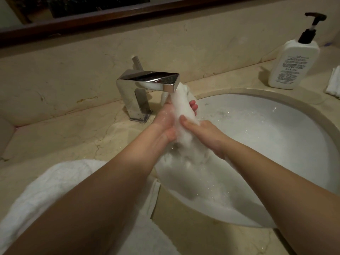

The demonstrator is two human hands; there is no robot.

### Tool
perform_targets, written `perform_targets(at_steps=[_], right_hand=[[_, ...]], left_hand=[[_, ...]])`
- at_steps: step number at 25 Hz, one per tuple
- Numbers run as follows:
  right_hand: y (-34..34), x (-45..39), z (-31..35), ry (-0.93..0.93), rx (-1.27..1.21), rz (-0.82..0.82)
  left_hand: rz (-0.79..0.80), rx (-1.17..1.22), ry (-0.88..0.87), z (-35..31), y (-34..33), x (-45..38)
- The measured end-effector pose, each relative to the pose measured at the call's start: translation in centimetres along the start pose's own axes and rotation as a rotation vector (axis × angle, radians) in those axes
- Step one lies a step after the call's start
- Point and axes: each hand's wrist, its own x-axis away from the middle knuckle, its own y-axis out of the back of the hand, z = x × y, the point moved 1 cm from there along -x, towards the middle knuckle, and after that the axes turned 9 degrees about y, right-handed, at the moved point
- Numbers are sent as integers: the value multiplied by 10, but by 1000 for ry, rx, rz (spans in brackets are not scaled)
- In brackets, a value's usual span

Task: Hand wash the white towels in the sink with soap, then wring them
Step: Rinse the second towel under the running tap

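**Now under the tap: a white towel gripped in both hands**

Directly below the spout of the chrome faucet [147, 83], a person holds a wet white towel [184, 115] bunched into an upright roll over the white sink basin [276, 129]. The left hand [166, 124] wraps the roll from the left; its fingertips [193, 105] show on the far side, curled round the cloth, while the thumb is hidden behind the towel. The right hand [204, 133] clamps the lower part from the right, thumb pressed across the front and the other fingers out of sight behind the fabric. Where the water stream ends and the towel begins is hard to make out, since both read as one white column. The towel's lower end trails down into the basin and blurs into foam and water there.

Another white towel [46, 196] lies on the beige marble counter [64, 129] at lower left, partly covered by the left forearm and cut off by the frame edge. A white pump bottle [292, 61] with a black pump stands on the counter behind the basin at right; its label print is too small to read. At the right edge, a folded white cloth [334, 82] is mostly cut off. A dark wooden frame [110, 19] runs along the top.
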Motion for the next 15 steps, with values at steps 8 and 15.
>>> perform_targets(at_steps=[8, 15], right_hand=[[-16, 9, 9, 113, 373, -252], [-7, 3, 4, 112, 472, -417]], left_hand=[[81, -115, -33, -3, -4, 0], [49, -165, 6, 6, -3, -5]])
